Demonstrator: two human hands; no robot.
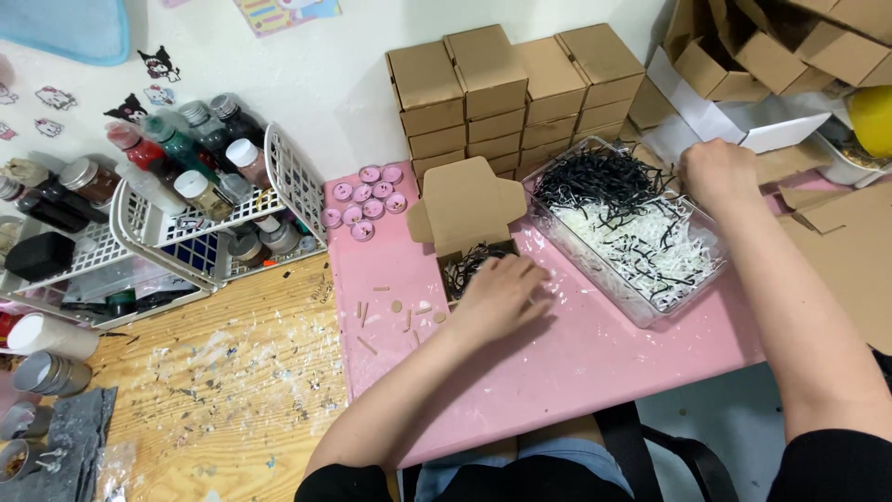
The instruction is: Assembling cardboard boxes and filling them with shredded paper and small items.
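Observation:
My left hand (502, 296) lies palm down over a small open cardboard box (465, 209) on the pink mat (557, 363), pressing on black shredded paper (465, 264) inside it. The box's lid stands up behind it. My right hand (717, 173) reaches to the far end of a clear plastic tray (641, 314) filled with black and white shredded paper (641, 232); its fingers are curled and hidden, so what it holds is unclear.
Stacked closed cardboard boxes (520, 93) stand against the wall. Pink tealight cups (365, 200) sit left of the open box. White baskets (186, 223) hold bottles on a paint-flecked wooden table (223, 381). Flat cardboard blanks (836, 223) lie right.

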